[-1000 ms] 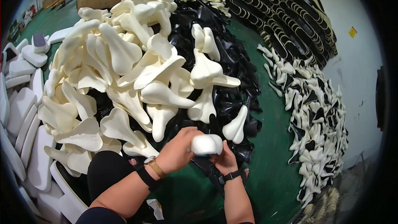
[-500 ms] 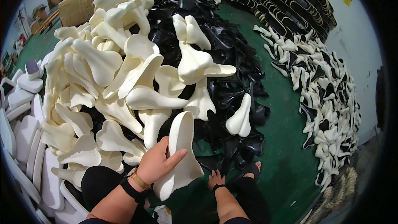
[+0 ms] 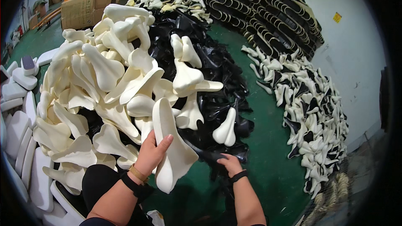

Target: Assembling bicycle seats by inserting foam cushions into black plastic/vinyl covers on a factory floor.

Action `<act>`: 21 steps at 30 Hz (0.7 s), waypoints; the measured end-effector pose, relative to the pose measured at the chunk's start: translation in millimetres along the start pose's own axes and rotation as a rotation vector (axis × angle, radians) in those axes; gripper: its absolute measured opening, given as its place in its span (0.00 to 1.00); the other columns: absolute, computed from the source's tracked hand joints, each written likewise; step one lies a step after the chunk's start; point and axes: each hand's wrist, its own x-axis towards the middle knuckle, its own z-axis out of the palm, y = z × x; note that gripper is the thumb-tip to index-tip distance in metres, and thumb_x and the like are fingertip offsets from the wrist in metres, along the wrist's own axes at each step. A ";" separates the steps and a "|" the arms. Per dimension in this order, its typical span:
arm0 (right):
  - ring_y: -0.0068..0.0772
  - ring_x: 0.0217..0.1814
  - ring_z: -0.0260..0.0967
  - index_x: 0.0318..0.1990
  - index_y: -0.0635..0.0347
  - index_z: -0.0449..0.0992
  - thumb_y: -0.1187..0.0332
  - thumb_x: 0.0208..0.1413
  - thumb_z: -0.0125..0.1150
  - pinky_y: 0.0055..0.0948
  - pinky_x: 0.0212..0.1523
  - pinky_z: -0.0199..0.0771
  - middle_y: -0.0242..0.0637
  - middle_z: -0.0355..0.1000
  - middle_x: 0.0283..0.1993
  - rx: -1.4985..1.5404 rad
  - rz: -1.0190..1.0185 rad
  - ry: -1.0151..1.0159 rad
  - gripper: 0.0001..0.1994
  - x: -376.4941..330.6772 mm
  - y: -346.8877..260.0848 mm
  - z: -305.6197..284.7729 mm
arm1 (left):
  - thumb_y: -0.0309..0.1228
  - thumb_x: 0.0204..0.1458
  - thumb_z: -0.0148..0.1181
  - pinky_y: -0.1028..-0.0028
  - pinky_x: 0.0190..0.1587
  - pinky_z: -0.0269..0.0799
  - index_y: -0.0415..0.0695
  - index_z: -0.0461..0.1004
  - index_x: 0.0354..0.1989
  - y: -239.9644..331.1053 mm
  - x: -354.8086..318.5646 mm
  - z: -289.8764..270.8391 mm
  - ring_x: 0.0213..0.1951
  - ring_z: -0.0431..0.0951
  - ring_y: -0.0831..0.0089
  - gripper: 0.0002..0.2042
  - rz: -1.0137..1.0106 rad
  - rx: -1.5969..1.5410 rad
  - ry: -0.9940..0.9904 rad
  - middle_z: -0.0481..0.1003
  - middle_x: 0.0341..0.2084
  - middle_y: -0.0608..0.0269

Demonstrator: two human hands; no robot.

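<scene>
My left hand (image 3: 153, 152) is closed round a cream foam bicycle saddle pad (image 3: 169, 150), its thumb across the hollow face. The pad stands nearly upright, narrow end up. To the right, my right hand (image 3: 231, 165) pinches the edge of a glossy black saddle cover (image 3: 204, 155), which stretches left behind the pad's broad end. Beyond both hands lies a heap of similar black covers (image 3: 217, 62). One white saddle pad (image 3: 225, 127) rests on these covers, just past my right hand. A large pile of cream pads (image 3: 104, 67) rises to the left.
Flat white foam pieces (image 3: 42, 175) are stacked at the far left. Cardboard boxes (image 3: 86, 10) stand behind the pile. Black-and-cream saddles (image 3: 314, 117) form a long heap along the right wall (image 3: 356, 58), with stacked black pieces (image 3: 255, 12) behind. The floor (image 3: 268, 163) is green.
My right hand has come up from the floor area and now grips a black cover, lifting its edge. My left hand has shifted slightly left with the foam pad, and the view has turned.
</scene>
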 end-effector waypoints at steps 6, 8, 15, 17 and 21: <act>0.42 0.45 0.74 0.50 0.72 0.69 0.74 0.52 0.50 0.38 0.49 0.75 0.48 0.73 0.47 0.776 -0.208 -0.035 0.18 -89.1 -97.3 -7.9 | 0.46 0.62 0.50 0.72 0.50 0.67 0.39 0.66 0.54 -5.5 -8.9 -2.1 0.44 0.72 0.74 0.23 -0.121 -0.308 -0.019 0.74 0.43 0.61; 0.42 0.51 0.72 0.53 0.74 0.68 0.72 0.51 0.48 0.36 0.54 0.71 0.49 0.71 0.51 0.842 -0.302 -0.007 0.21 -121.1 -107.8 7.7 | 0.51 0.64 0.42 0.69 0.51 0.67 0.41 0.64 0.55 -8.7 -10.9 3.1 0.45 0.71 0.72 0.25 -0.151 -0.352 -0.029 0.72 0.44 0.61; 0.44 0.39 0.67 0.53 0.73 0.70 0.66 0.51 0.46 0.36 0.44 0.68 0.47 0.68 0.38 -0.267 -0.796 0.149 0.24 -173.2 -118.9 62.4 | 0.52 0.64 0.38 0.64 0.53 0.69 0.47 0.59 0.61 -35.3 -11.6 21.7 0.48 0.73 0.65 0.25 -0.210 -0.528 0.062 0.71 0.49 0.57; 0.59 0.49 0.66 0.45 0.72 0.73 0.68 0.59 0.54 0.45 0.51 0.65 0.54 0.69 0.43 -0.337 -0.986 0.250 0.14 -183.4 -113.8 78.2 | 0.53 0.64 0.38 0.65 0.54 0.68 0.47 0.58 0.61 -33.6 -11.6 33.9 0.50 0.71 0.67 0.26 -0.207 -0.573 0.038 0.70 0.51 0.59; 0.63 0.43 0.64 0.48 0.75 0.70 0.66 0.60 0.51 0.49 0.47 0.65 0.60 0.67 0.43 -0.427 -1.058 0.203 0.17 -177.6 -107.3 94.9 | 0.53 0.65 0.35 0.68 0.59 0.61 0.45 0.52 0.62 -38.5 -11.4 39.0 0.55 0.63 0.70 0.27 -0.169 -0.650 -0.041 0.62 0.55 0.58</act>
